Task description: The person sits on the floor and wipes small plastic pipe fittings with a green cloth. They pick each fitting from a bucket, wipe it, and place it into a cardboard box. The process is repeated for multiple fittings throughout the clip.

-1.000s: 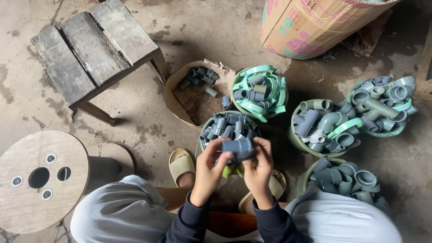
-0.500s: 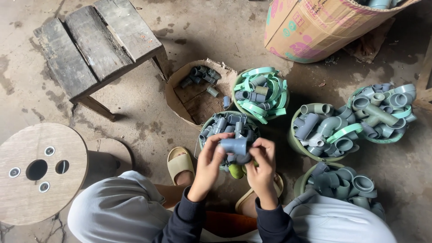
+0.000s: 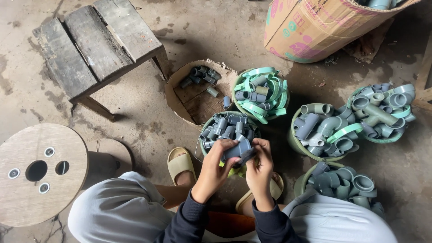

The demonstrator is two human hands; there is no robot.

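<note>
1 head-worn camera looks steeply down from above the seated person's knees (image 3: 121, 207), close to the hands, facing the concrete floor (image 3: 148, 130) ahead; wooden stool (image 3: 96, 45) upper left, cardboard box (image 3: 315, 27) upper right.

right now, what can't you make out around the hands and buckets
Head view only:
- Grey plastic pipe fitting: shape partly hidden by the left hand and right hand.
- Yellow-green object under the hands: mostly covered.
- Printed cardboard box: cut off by the top edge.
- Bottom-right bucket of grey fittings: rim hidden by a knee.
</note>
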